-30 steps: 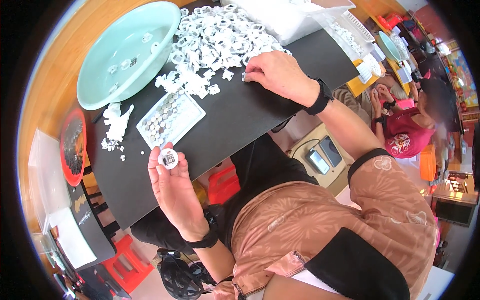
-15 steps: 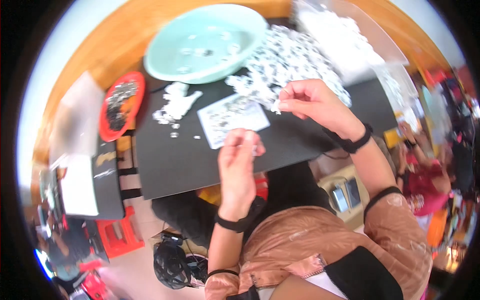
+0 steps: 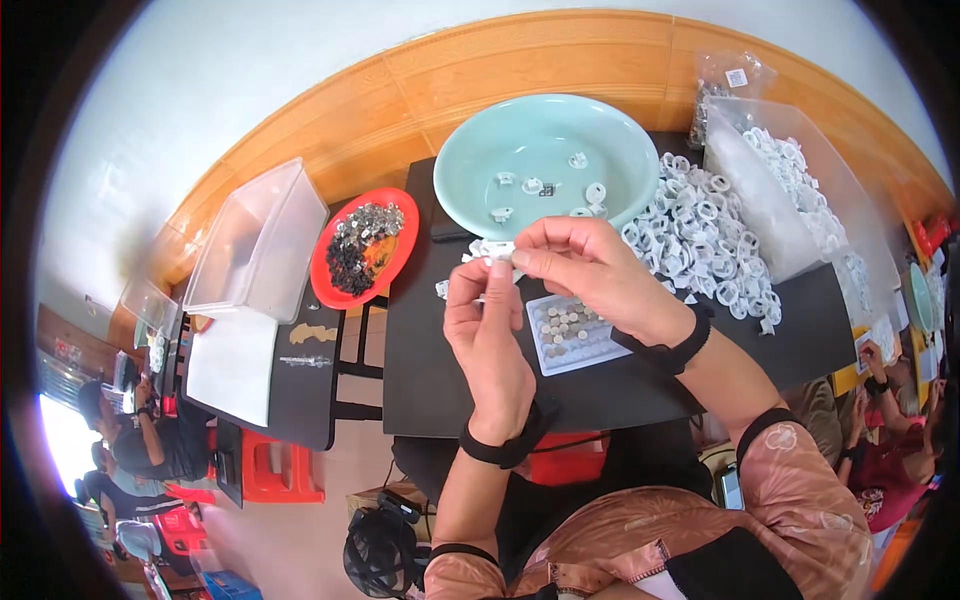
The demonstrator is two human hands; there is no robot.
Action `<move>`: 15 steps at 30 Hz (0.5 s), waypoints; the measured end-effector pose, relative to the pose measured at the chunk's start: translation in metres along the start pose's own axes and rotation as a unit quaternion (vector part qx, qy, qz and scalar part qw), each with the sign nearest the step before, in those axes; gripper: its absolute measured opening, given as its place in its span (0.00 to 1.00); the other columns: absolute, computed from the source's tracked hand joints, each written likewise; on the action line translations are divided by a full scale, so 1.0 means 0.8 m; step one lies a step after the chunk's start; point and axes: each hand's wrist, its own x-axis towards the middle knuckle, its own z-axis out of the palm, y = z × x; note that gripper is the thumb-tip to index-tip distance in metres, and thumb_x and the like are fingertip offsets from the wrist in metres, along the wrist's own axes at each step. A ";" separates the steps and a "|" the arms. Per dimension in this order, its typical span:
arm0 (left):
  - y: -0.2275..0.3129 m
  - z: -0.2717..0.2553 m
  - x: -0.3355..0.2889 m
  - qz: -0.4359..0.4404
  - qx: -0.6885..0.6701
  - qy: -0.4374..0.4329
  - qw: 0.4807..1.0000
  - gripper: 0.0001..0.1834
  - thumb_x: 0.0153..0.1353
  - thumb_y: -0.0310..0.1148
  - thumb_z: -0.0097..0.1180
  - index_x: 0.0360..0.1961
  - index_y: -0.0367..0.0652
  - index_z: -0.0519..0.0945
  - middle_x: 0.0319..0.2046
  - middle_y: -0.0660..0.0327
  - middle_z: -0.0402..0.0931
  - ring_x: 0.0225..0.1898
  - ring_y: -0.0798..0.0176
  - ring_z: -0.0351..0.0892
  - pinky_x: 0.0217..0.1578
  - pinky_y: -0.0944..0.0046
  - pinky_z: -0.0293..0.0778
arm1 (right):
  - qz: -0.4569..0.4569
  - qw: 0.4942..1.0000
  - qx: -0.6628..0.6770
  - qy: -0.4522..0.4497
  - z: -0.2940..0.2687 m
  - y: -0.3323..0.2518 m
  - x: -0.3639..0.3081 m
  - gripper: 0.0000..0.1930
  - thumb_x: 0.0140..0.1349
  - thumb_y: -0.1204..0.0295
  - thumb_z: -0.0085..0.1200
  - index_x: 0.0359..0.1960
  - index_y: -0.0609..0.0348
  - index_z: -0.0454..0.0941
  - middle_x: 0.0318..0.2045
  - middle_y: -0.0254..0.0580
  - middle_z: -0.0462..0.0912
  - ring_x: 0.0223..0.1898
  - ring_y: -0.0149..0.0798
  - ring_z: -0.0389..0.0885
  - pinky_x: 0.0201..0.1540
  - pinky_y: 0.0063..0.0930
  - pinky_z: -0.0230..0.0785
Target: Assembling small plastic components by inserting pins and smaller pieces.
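My left hand point(image 3: 490, 340) is closed, its thumb and fingers pinched together. Against it, my right hand point(image 3: 590, 275) pinches with thumb and forefinger. A small white plastic part point(image 3: 498, 250) shows between the fingertips of both hands, partly covered by them. Just below my right hand lies a pale tray point(image 3: 552, 366) holding several small round silvery discs. Behind my fingers, a few white pieces point(image 3: 442, 289) lie on the black table. A large pale green basin point(image 3: 470, 150) stands beyond, with several white ring-shaped parts inside.
A heap of white ring parts point(image 3: 700, 225) covers the table's right side, beside a clear bin point(image 3: 770, 210) of more. Left, a red plate point(image 3: 322, 270) holds silver and black bits. An empty clear box point(image 3: 250, 240) stands on the side table. People sit at both far sides.
My hands have come together, the right moving left to meet the left at the white part. The view has shifted, showing more wall and setting the table lower and further right.
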 end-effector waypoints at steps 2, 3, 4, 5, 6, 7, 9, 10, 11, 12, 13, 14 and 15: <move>-0.002 -0.004 0.015 0.003 0.005 0.010 1.000 0.02 0.65 0.29 0.52 0.34 0.43 0.74 0.27 0.72 0.71 0.24 0.80 0.62 0.23 0.78 0.55 | -0.008 0.998 -0.058 -0.007 -0.006 0.006 0.008 0.09 0.66 0.71 0.52 0.41 0.65 0.78 0.28 0.28 0.78 0.27 0.18 0.69 0.29 0.15 0.63; 0.000 -0.008 0.022 -0.002 0.003 0.011 1.000 0.02 0.65 0.29 0.52 0.34 0.43 0.74 0.27 0.72 0.71 0.24 0.80 0.62 0.23 0.78 0.55 | -0.003 0.998 -0.058 -0.005 -0.008 0.003 0.010 0.09 0.66 0.71 0.52 0.41 0.65 0.78 0.28 0.28 0.78 0.27 0.18 0.69 0.29 0.15 0.63; 0.003 -0.011 0.028 0.006 0.019 -0.006 1.000 0.02 0.63 0.28 0.52 0.33 0.43 0.74 0.27 0.72 0.71 0.23 0.80 0.62 0.23 0.77 0.56 | -0.021 0.998 -0.066 0.004 -0.010 -0.001 0.013 0.10 0.66 0.71 0.52 0.42 0.65 0.78 0.28 0.28 0.78 0.26 0.18 0.69 0.27 0.15 0.62; 0.005 -0.013 0.034 0.013 0.034 -0.024 0.999 0.02 0.62 0.28 0.52 0.32 0.44 0.74 0.26 0.72 0.70 0.23 0.80 0.62 0.23 0.77 0.56 | -0.039 0.996 -0.073 0.013 -0.012 -0.004 0.014 0.10 0.66 0.72 0.52 0.43 0.66 0.77 0.27 0.29 0.78 0.25 0.18 0.69 0.26 0.15 0.62; 0.009 -0.011 0.039 -0.004 0.044 -0.024 0.999 0.02 0.61 0.27 0.52 0.30 0.44 0.75 0.25 0.72 0.69 0.23 0.80 0.61 0.23 0.77 0.55 | -0.071 0.996 -0.048 0.023 -0.010 -0.005 0.018 0.11 0.65 0.73 0.52 0.46 0.67 0.76 0.26 0.30 0.77 0.23 0.18 0.67 0.24 0.16 0.60; 0.009 -0.013 0.041 -0.011 0.043 -0.025 0.999 0.02 0.61 0.27 0.52 0.30 0.44 0.75 0.25 0.72 0.69 0.23 0.80 0.61 0.23 0.77 0.55 | -0.065 0.996 -0.049 0.027 -0.011 -0.006 0.019 0.11 0.65 0.73 0.52 0.46 0.67 0.76 0.26 0.30 0.77 0.23 0.18 0.67 0.24 0.16 0.60; 0.006 -0.015 0.045 -0.047 0.073 -0.077 0.993 0.02 0.61 0.28 0.53 0.30 0.44 0.75 0.22 0.72 0.68 0.22 0.80 0.60 0.23 0.77 0.53 | -0.070 0.991 -0.110 0.002 -0.016 -0.006 0.020 0.11 0.64 0.73 0.53 0.45 0.67 0.76 0.26 0.30 0.77 0.22 0.19 0.66 0.23 0.16 0.59; 0.004 -0.011 0.045 -0.050 0.078 -0.077 0.993 0.02 0.60 0.28 0.53 0.31 0.43 0.76 0.21 0.73 0.67 0.22 0.80 0.58 0.23 0.77 0.51 | -0.074 0.988 -0.134 0.018 -0.018 -0.004 0.021 0.10 0.63 0.73 0.54 0.42 0.67 0.78 0.26 0.32 0.79 0.22 0.19 0.67 0.24 0.17 0.60; 0.000 -0.012 0.046 -0.056 0.076 -0.080 0.992 0.02 0.60 0.28 0.53 0.31 0.43 0.76 0.21 0.73 0.67 0.22 0.80 0.58 0.23 0.77 0.51 | -0.069 0.988 -0.136 0.023 -0.022 0.000 0.023 0.10 0.63 0.73 0.54 0.42 0.67 0.78 0.26 0.32 0.79 0.22 0.19 0.67 0.24 0.17 0.60; -0.001 -0.013 0.046 -0.055 0.081 -0.073 0.993 0.01 0.60 0.27 0.53 0.32 0.43 0.76 0.21 0.73 0.67 0.22 0.80 0.59 0.24 0.77 0.51 | -0.078 0.986 -0.145 0.018 -0.025 0.003 0.025 0.09 0.63 0.73 0.55 0.40 0.67 0.79 0.26 0.33 0.79 0.21 0.20 0.67 0.24 0.17 0.61; -0.002 -0.016 0.046 -0.053 0.086 -0.066 0.993 0.01 0.60 0.27 0.53 0.32 0.43 0.76 0.21 0.73 0.67 0.22 0.80 0.59 0.24 0.77 0.52 | -0.087 0.984 -0.154 0.013 -0.028 0.006 0.026 0.09 0.62 0.73 0.55 0.38 0.68 0.79 0.26 0.34 0.80 0.21 0.21 0.68 0.24 0.18 0.61; -0.004 -0.022 0.045 -0.068 0.073 -0.065 0.993 0.02 0.60 0.27 0.54 0.33 0.41 0.77 0.22 0.72 0.68 0.23 0.80 0.60 0.25 0.77 0.53 | -0.083 0.985 -0.153 0.016 -0.029 0.007 0.026 0.09 0.62 0.73 0.55 0.38 0.68 0.79 0.26 0.34 0.80 0.21 0.21 0.68 0.24 0.18 0.61; -0.007 -0.026 0.044 -0.072 0.074 -0.062 0.993 0.02 0.60 0.27 0.54 0.33 0.41 0.77 0.22 0.72 0.68 0.23 0.80 0.60 0.25 0.77 0.53 | -0.086 0.984 -0.153 0.011 -0.028 0.009 0.027 0.08 0.62 0.73 0.56 0.37 0.68 0.80 0.25 0.34 0.80 0.21 0.21 0.68 0.24 0.18 0.61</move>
